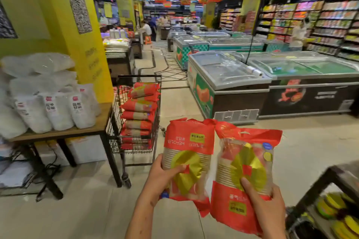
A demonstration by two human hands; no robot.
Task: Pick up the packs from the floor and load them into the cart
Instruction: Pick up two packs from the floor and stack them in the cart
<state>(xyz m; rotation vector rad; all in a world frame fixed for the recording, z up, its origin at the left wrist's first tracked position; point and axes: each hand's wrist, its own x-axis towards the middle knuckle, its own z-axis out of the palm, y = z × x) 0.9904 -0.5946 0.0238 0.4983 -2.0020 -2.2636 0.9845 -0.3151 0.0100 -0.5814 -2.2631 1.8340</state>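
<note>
L hand (165, 175) grips the lower part of 1 red pack (187, 158), thumb across its front, fingers curled behind. R hand (262, 203) grips a 2nd red pack (245, 174) the same way, thumb on the gold fan print. Both packs are held up off the floor, side by side, inner edges touching, printing upside down.

Ahead & to the left stands the wire cart (136, 118), already stacked w/ similar red packs (138, 111) up to about its rim. The cart sits just beside the R end of a wooden table (77, 132), which carries white bags (56, 110) w/ small red labels; clear plastic bags are piled behind them against a yellow pillar (58, 15). White boxes (85, 149) sit under the table.

To the right of the cart, across the tiled floor (180, 103), run glass-topped chest freezers (233, 75). Shelves of goods (320, 25) line the far R wall. A dark rack w/ yellow items (334, 205) is at the bottom R corner.
</note>
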